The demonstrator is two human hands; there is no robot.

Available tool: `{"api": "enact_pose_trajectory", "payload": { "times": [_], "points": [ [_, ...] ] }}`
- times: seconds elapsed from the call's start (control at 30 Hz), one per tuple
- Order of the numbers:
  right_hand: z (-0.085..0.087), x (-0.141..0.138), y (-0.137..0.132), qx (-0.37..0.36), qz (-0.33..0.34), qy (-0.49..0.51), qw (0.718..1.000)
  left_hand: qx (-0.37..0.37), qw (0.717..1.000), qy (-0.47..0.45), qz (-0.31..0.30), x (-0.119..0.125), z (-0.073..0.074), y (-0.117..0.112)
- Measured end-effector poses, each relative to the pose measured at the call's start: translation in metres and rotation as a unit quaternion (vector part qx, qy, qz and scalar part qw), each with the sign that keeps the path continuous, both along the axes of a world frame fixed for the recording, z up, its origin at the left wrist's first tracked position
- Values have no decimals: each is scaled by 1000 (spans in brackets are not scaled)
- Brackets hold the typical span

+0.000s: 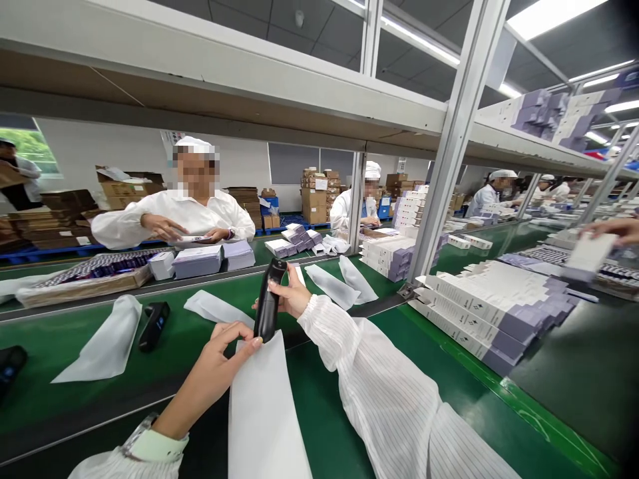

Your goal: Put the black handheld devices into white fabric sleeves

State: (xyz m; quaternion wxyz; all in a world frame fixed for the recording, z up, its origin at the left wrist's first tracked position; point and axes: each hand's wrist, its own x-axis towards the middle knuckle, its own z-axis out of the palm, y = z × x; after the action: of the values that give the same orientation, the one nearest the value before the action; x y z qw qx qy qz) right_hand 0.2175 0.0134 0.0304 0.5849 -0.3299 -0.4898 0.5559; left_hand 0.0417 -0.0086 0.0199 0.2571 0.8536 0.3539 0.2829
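Your right hand (292, 297) fingers are clamping the slim black handheld device (268, 301) near its top, while your left hand (222, 356) is pinching the mouth of the white foam pouch (264, 406) just below it, above the green conveyor belt (349, 426).

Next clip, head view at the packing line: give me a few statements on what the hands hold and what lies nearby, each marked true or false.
1. The right hand holds a black device upright. True.
2. The left hand pinches the top of a white sleeve bag. True.
3. The device is fully inside the bag. False: only its lower end meets the bag's opening.
4. A second black device lies on the green belt. True.
5. The flat purple-and-white cartons lie left of the hands. False: they lie to the right.
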Motion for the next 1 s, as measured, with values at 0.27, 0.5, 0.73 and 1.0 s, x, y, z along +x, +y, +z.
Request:
{"api": "enact_pose_trajectory", "payload": {
  "times": [0.27,0.5,0.73,1.0],
  "points": [
    [-4,-8,-7,-21,68,-61,996,-57,982,-173,51,8,17,-2],
    [-22,-30,-39,-70,289,10,955,-50,953,-274,116,8,34,-1],
    [-19,-25,0,-29,-48,101,993,47,970,-166,173,-6,8,18],
    [-42,77,59,-118,-354,-223,901,-68,977,188,-79,-15,-19,12]
  ]
}}
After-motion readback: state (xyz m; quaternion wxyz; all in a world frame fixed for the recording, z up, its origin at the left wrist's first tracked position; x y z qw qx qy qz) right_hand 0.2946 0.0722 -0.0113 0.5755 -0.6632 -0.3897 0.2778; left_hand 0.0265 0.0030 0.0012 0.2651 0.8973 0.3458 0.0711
